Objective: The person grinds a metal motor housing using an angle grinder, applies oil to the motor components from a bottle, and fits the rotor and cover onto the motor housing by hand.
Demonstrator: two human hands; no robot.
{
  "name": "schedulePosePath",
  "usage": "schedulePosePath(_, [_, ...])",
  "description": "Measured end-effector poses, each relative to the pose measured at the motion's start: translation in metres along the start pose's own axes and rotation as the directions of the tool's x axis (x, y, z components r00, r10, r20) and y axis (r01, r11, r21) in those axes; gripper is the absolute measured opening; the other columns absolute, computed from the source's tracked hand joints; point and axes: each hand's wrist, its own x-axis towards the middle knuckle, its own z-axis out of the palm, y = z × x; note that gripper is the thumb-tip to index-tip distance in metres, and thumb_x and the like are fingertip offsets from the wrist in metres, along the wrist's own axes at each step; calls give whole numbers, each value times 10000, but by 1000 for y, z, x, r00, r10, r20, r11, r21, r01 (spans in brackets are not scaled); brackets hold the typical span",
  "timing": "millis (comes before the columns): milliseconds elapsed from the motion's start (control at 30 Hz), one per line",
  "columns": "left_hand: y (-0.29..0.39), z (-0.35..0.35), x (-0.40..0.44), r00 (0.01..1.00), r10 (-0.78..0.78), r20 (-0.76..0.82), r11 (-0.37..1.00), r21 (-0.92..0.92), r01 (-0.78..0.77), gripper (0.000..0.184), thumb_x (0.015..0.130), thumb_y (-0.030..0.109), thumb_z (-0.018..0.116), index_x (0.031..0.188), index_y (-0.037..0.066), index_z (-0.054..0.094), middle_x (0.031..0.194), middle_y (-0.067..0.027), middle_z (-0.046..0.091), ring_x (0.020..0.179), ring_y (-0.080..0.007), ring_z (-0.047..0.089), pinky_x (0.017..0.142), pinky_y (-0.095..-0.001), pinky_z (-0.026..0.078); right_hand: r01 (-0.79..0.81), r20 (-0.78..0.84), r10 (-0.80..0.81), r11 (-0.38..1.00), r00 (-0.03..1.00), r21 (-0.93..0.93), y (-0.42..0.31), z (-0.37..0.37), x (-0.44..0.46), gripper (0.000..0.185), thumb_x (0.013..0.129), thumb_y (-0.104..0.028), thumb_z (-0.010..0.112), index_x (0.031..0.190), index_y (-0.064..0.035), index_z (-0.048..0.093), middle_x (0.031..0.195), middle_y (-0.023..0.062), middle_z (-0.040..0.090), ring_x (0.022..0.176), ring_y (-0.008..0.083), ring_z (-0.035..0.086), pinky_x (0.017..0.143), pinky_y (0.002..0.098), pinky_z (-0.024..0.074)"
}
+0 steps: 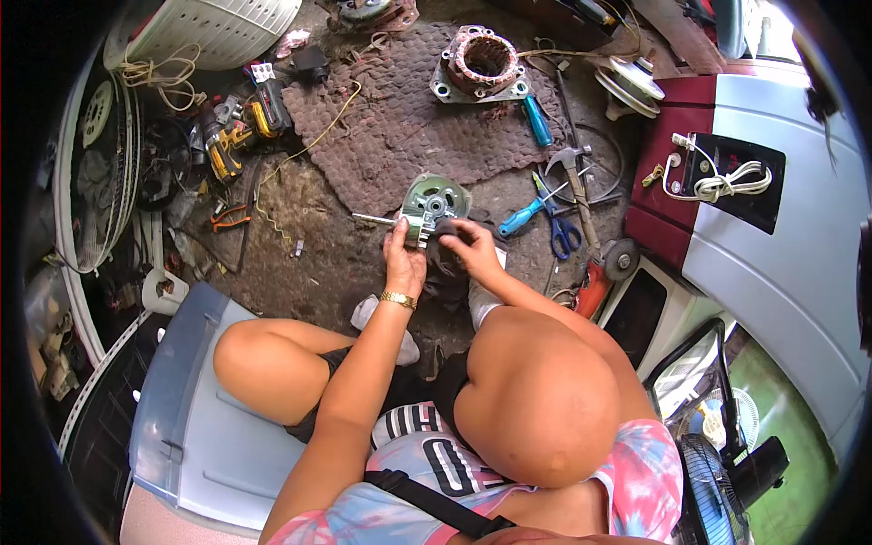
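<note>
My left hand (405, 262), with a gold watch at the wrist, is closed round the lower edge of a greenish metal motor end cover (439, 194). The cover has a round hub and openings, and a thin metal rod (373, 219) sticks out to its left; whether the rod belongs to it I cannot tell. My right hand (476, 247) is closed in a pinch at the cover's lower right side. Something dark, perhaps a rag (445, 227), shows at those fingertips. Below both hands lies dark cloth (445, 280).
A motor stator (480, 62) stands on a brown mat (381, 109). Nearby lie a screwdriver (520, 218), blue scissors (561, 234), a hammer (574, 182) and a red angle grinder (595, 282). A yellow drill (225, 145) and orange-handled pliers (231, 218) are at left.
</note>
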Motion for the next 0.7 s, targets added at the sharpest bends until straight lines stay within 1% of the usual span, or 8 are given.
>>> schedulePosePath(100, [-1, 1, -3, 1000, 9, -9, 1000, 7, -9, 239, 921, 202, 600, 1066, 13, 580, 1020, -56, 630, 948, -159, 606, 897, -313, 484, 98, 85, -69, 913, 994, -395, -21, 7, 3, 245, 782, -36, 731, 1003, 7, 635, 945, 46, 661, 851, 109, 591, 792, 248, 471])
schedulePosePath(200, [-4, -1, -5, 1000, 11, 13, 1000, -2, -11, 282, 907, 187, 601, 1119, 6, 558, 1067, -65, 616, 994, -164, 591, 932, -316, 463, -133, -5, 135, 971, 991, -198, 4, 6, 15, 226, 794, -30, 710, 1001, 5, 623, 978, 67, 657, 866, 114, 592, 795, 251, 475])
schedulePosePath(300, [-5, -1, -2, 995, 30, 95, 999, 41, -34, 356, 887, 160, 633, 1203, 42, 519, 1120, -50, 593, 1023, -162, 573, 918, -318, 453, -366, -3, 398, 846, 917, 387, -1, 8, 12, 163, 798, -23, 692, 931, 16, 606, 916, 65, 663, 806, 102, 595, 731, 257, 490])
schedulePosePath(333, [-8, -2, -1, 997, 30, 74, 999, 37, -33, 348, 884, 153, 634, 1196, 44, 526, 1095, -49, 606, 1009, -162, 582, 907, -313, 459, -335, -33, 367, 879, 929, 338, -5, 10, 10, 154, 821, -35, 670, 929, 21, 576, 887, 50, 638, 780, 103, 587, 715, 251, 488])
schedulePosePath(367, [-6, -2, 1, 998, -13, 59, 1000, -13, 14, 343, 882, 153, 636, 1191, 46, 532, 1085, -48, 611, 1002, -161, 587, 901, -314, 462, -37, -95, 40, 999, 995, 35, 9, 11, 6, 137, 793, -37, 671, 873, 17, 573, 822, 41, 625, 757, 111, 583, 693, 277, 483])
schedulePosePath(500, [12, -14, 3, 997, -40, 59, 999, -6, 41, 307, 904, 224, 601, 1154, 46, 577, 1108, -71, 631, 1026, -224, 598, 946, -405, 463, 182, 294, -18, 820, 956, -543, -25, -4, -2, 219, 670, -64, 695, 848, -8, 578, 764, 154, 604, 771, 257, 611, 695, 341, 484])
schedulePosePath(567, [38, -21, 9, 997, -35, 71, 999, -1, 35, 272, 899, 222, 610, 1110, 52, 594, 1062, -69, 645, 963, -222, 620, 886, -381, 498, 621, 749, 96, 495, 656, -608, -33, -10, -14, 311, 663, -134, 742, 928, -34, 613, 858, 159, 621, 876, 330, 587, 752, 397, 502])
schedulePosePath(700, [133, 29, -17, 975, 218, 35, 958, 184, -221, 288, 881, 221, 638, 1113, 53, 611, 1023, -57, 664, 911, -188, 637, 838, -328, 513, 689, 816, 117, 476, 566, -547, -74, -12, 14, 396, 683, -224, 772, 1034, -84, 653, 1013, 184, 603, 952, 363, 574, 823, 465, 485])
